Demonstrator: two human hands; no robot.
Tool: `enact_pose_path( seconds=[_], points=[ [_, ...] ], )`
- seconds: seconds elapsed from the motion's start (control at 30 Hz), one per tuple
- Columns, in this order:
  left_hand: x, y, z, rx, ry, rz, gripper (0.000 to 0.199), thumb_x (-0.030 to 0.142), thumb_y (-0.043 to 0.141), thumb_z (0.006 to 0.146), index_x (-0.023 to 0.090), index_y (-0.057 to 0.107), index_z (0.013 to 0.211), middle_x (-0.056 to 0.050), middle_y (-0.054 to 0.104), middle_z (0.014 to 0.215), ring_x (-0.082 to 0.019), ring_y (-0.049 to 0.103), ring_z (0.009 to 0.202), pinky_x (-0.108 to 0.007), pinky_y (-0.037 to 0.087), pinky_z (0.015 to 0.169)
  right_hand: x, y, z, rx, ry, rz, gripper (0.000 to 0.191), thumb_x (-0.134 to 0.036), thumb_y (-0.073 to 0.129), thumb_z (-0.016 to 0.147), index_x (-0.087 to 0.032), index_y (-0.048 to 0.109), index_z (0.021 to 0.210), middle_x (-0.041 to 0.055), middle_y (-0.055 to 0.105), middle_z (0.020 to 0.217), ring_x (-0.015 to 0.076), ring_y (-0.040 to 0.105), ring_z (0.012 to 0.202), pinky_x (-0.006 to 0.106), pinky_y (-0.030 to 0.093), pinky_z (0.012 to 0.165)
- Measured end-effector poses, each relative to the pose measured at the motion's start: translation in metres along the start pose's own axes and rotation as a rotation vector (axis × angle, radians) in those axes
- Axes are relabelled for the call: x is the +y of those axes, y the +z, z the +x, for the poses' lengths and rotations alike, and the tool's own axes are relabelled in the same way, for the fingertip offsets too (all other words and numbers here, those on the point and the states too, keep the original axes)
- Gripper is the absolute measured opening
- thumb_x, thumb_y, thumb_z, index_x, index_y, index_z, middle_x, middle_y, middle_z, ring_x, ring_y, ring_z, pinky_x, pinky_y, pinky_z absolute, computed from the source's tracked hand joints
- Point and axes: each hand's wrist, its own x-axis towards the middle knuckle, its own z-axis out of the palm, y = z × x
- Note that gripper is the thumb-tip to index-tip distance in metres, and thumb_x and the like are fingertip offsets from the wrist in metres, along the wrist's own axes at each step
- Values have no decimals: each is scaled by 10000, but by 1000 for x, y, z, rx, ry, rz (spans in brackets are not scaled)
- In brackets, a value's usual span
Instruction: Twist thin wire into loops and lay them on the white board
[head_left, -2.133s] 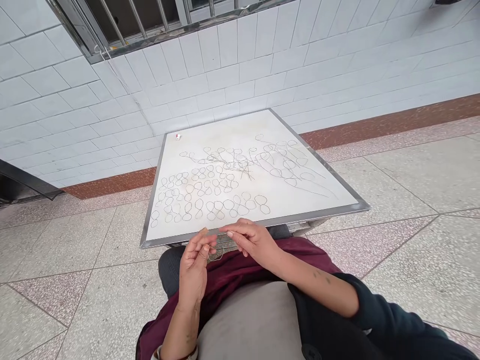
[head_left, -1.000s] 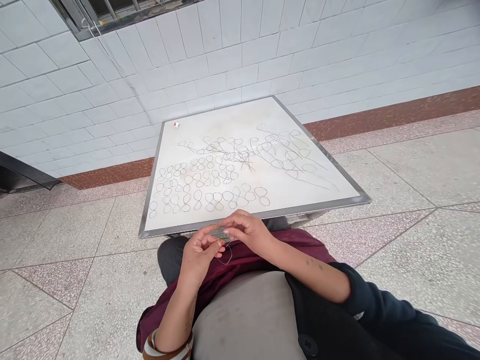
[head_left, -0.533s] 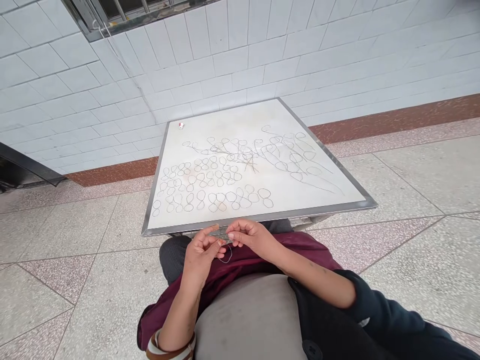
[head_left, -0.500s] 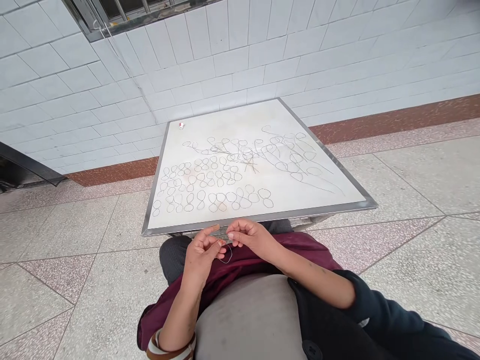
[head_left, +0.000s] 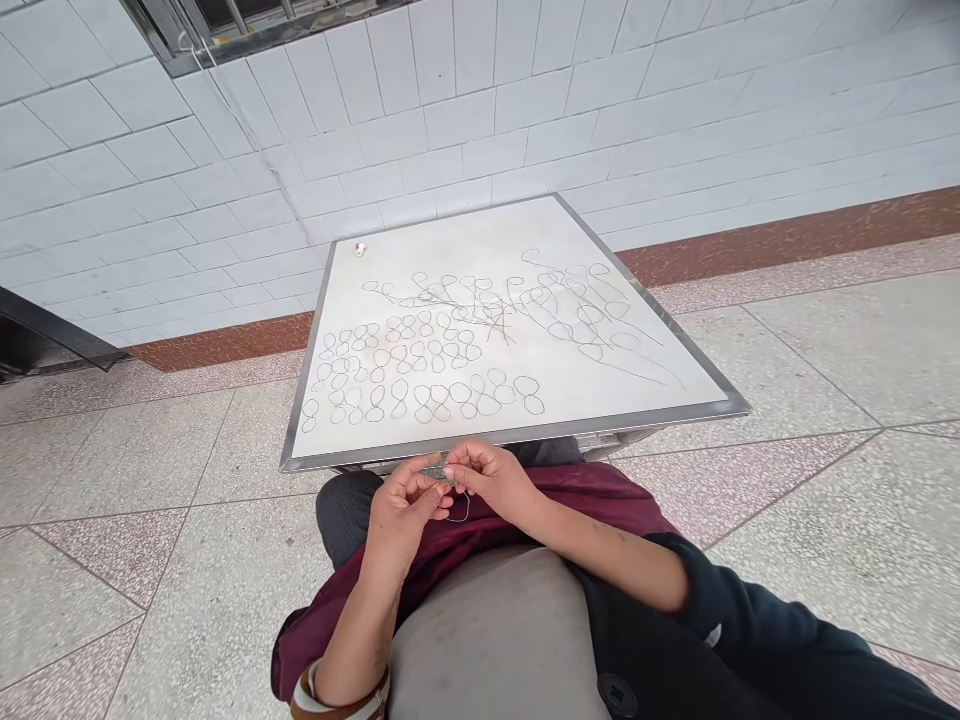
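A thin wire loop [head_left: 466, 510] hangs between my hands, just in front of the table's near edge and above my lap. My left hand [head_left: 407, 505] pinches the wire between thumb and fingertips. From the right, my right hand [head_left: 484, 474] grips the wire too, its thumb and forefinger nearly touching the left fingertips. Fingers hide where the wire ends meet. Beyond them, on the white table [head_left: 637, 390], lie several figure-eight wire pieces [head_left: 424, 403] in rows at the left and middle. Longer looped wires with straight tails [head_left: 630, 370] spread across the right.
A small red-and-white item [head_left: 361, 249] sits at the table's far left corner. Metal trim [head_left: 720, 407] edges the table. A tiled wall [head_left: 465, 120] stands behind it, with a barred window [head_left: 240, 25] at upper left. Speckled floor [head_left: 247, 580] surrounds the table.
My right hand has shifted slightly left, closer to my left fingertips. The wire loop now sticks out a little further to the right. My left hand stays nearly in place.
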Motion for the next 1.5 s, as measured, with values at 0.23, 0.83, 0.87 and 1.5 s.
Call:
enact_pose_path(
  seconds=[0.23, 0.83, 0.87, 1.5],
  points=[
    [-1, 2, 2, 11, -2, -4, 445, 296, 768, 686, 174, 652, 1098, 13, 664, 711, -128, 640, 639, -271, 560, 629, 2, -1, -1, -4, -32, -72, 186, -378, 620, 826, -194, 605, 849, -16, 609, 733, 108, 535, 626, 249, 454, 602],
    [-26, 11, 2, 187, 169, -220, 345, 248, 733, 743, 197, 650, 1074, 38, 564, 770, -73, 574, 632, -197, 549, 574, -5, 1, -17, -54, -282, -695, 190, -128, 451, 907, -217, 599, 986, 20, 625, 872, 157, 574, 787, 275, 450, 718],
    [-26, 12, 2, 187, 172, -227, 351, 245, 734, 742, 196, 648, 1079, 38, 564, 767, -74, 576, 632, -203, 553, 579, -4, 0, -18, -48, -300, -709, 198, -124, 445, 911, -218, 605, 979, 21, 618, 865, 159, 573, 792, 277, 450, 727],
    [-27, 14, 2, 93, 206, -171, 386, 290, 673, 822, 220, 598, 1195, 13, 628, 826, -101, 614, 700, -254, 542, 705, 0, -5, -23, 35, -415, -867, 197, -149, 459, 932, -202, 641, 982, 43, 647, 828, 168, 603, 772, 278, 497, 715]
  ],
)
